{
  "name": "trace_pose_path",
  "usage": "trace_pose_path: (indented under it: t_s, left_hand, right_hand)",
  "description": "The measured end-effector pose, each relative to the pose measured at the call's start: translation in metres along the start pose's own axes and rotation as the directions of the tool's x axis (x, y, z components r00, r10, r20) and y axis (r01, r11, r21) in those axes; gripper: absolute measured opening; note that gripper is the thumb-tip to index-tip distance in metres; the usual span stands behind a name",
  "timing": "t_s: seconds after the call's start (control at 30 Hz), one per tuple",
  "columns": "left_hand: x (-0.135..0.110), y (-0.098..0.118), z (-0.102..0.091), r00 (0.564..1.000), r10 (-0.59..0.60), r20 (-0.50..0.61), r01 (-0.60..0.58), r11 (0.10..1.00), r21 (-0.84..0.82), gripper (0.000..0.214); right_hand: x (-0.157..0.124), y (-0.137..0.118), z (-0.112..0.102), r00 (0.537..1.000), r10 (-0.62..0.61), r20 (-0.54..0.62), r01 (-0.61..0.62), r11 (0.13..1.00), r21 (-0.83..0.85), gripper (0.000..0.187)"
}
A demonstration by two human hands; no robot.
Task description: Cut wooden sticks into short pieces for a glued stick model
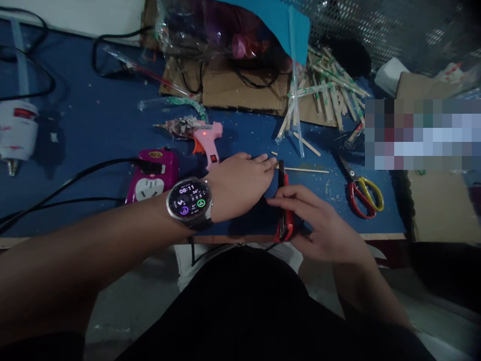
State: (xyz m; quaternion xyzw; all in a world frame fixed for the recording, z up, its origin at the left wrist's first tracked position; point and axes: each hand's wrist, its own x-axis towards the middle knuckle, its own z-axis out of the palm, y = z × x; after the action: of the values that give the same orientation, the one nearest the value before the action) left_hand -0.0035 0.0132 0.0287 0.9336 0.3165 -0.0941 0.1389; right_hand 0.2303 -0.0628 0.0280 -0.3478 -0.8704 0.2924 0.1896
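Observation:
A thin wooden stick (pixel 306 170) lies on the blue tabletop, its left end pinned by the fingertips of my left hand (pixel 242 183). The fingers of that hand are stretched forward and pressed down; what is under the palm is hidden. My right hand (pixel 319 220) grips a red utility knife (pixel 286 220) from the right side. Its dark blade (pixel 281 173) points away from me and crosses the stick just beside my left fingertips. A short cut piece of stick (pixel 274 153) lies just beyond the blade.
A pink glue gun (pixel 210 135) and a magenta power socket (pixel 152 175) sit on the left. Red-and-yellow-handled scissors (pixel 363 193) lie on the right. Behind are wooden sticks in wrappers (pixel 330 90), cardboard (pixel 244 90) and a plastic bag (pixel 210 32). A white glue gun (pixel 18 128) lies far left.

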Motion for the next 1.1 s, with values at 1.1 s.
trace_pose_path:
  t_s: [1.1]
  left_hand:
    - [0.000, 0.000, 0.002, 1.000, 0.009, 0.024, -0.011, 0.997, 0.081, 0.062]
  right_hand:
    - [0.005, 0.017, 0.025, 0.799, -0.178, -0.574, -0.043, 0.936, -0.351, 0.015]
